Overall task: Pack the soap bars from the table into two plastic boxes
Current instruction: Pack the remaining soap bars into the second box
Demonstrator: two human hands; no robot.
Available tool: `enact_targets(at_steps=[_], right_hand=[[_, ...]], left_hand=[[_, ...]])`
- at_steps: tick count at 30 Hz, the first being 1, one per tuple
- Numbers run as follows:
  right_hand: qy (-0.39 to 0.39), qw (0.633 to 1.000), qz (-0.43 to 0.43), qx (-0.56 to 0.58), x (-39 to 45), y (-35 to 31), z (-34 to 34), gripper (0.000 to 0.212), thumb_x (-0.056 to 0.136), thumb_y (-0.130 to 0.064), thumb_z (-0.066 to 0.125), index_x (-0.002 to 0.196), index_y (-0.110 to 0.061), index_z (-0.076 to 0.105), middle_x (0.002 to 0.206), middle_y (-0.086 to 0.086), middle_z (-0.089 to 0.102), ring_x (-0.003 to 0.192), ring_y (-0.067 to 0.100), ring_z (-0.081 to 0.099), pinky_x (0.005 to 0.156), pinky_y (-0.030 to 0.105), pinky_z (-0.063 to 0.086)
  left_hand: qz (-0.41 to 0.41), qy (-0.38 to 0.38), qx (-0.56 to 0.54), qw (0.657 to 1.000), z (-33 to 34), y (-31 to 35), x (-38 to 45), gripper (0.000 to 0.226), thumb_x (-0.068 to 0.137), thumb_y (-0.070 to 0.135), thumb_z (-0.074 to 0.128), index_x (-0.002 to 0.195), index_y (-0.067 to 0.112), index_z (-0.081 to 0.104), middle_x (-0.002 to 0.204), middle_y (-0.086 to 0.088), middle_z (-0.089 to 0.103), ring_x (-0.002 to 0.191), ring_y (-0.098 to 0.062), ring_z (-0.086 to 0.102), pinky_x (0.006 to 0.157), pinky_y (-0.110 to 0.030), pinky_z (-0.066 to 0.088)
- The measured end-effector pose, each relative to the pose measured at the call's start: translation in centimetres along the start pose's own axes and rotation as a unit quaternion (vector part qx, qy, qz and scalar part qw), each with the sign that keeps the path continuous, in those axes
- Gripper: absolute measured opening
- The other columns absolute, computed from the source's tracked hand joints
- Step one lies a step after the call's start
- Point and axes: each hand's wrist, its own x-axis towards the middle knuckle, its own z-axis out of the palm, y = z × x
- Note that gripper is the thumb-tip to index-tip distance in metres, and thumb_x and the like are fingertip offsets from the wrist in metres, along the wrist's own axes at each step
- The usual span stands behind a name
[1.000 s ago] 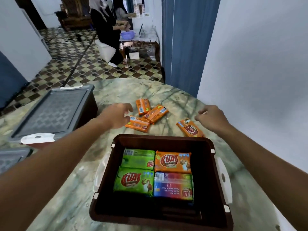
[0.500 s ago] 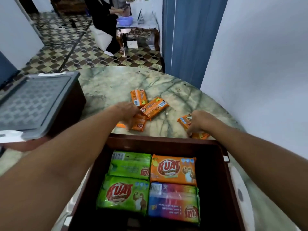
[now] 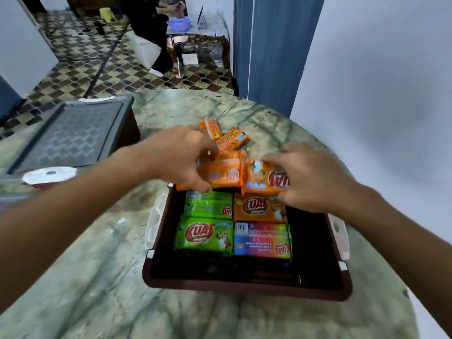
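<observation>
Left hand (image 3: 181, 160): clamped on an orange soap bar (image 3: 223, 173), twelve o'clock of the brown box (image 3: 244, 287)
Right hand (image 3: 310, 179): gripping another orange bar (image 3: 264, 178), just beside the first

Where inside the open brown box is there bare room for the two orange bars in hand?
In the brown plastic box, bare floor shows right of the orange and rainbow soap bars, and along the near wall. The left-centre is crowded: green soap bars sit edge to edge.
</observation>
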Motion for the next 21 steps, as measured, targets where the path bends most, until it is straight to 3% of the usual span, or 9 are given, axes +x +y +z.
enact_targets(at_steps=[4, 7, 14, 21], right_hand=[[-0.057, 0.998, -0.013, -0.015, -1.5, -1.8, 3.4, 0.071, 0.076, -0.027, 0.065, 0.141, -0.031, 0.039, 0.126, 0.001, 0.049, 0.119, 0.022, 0.043, 0.09, 0.038, 0.043], [-0.066, 0.997, -0.006, -0.04, -1.1, -1.9, 5.5, 0.063, 0.08, -0.024, 0.063, 0.14, -0.029, 0.043, 0.127, 0.002, 0.047, 0.118, 0.024, 0.041, 0.088, 0.039, 0.043], [-0.018, 0.998, 0.025, -0.056, -0.3, -4.0, 8.4, 0.054, 0.086, -0.016, 0.058, 0.137, -0.029, 0.046, 0.133, 0.008, 0.038, 0.121, 0.032, 0.034, 0.094, 0.049, 0.04], [-0.026, 0.999, 0.015, -0.041, -0.9, -3.6, 8.8, 0.064, 0.087, -0.027, 0.055, 0.147, -0.026, 0.031, 0.144, 0.007, 0.029, 0.129, 0.031, 0.028, 0.1, 0.048, 0.035]], left_hand=[[-0.017, -0.069, 0.068, 0.995, 3.6, 3.1, -2.1, 0.067, 0.064, 0.062, 0.069, 0.118, 0.022, 0.061, 0.107, 0.0, 0.062, 0.097, -0.02, 0.059, 0.076, -0.029, 0.044], [-0.043, -0.089, 0.056, 0.994, 6.3, 3.0, -2.1, 0.063, 0.071, 0.059, 0.069, 0.122, 0.023, 0.061, 0.116, -0.001, 0.059, 0.106, -0.02, 0.058, 0.084, -0.032, 0.047], [-0.078, -0.029, 0.039, 0.996, 8.5, 2.7, -1.9, 0.047, 0.081, 0.045, 0.069, 0.119, 0.018, 0.064, 0.117, -0.001, 0.056, 0.112, -0.021, 0.053, 0.091, -0.038, 0.049], [-0.096, 0.004, 0.042, 0.994, 8.5, 3.3, -2.5, 0.042, 0.082, 0.043, 0.067, 0.117, 0.02, 0.066, 0.111, 0.0, 0.058, 0.107, -0.02, 0.054, 0.085, -0.036, 0.051]])
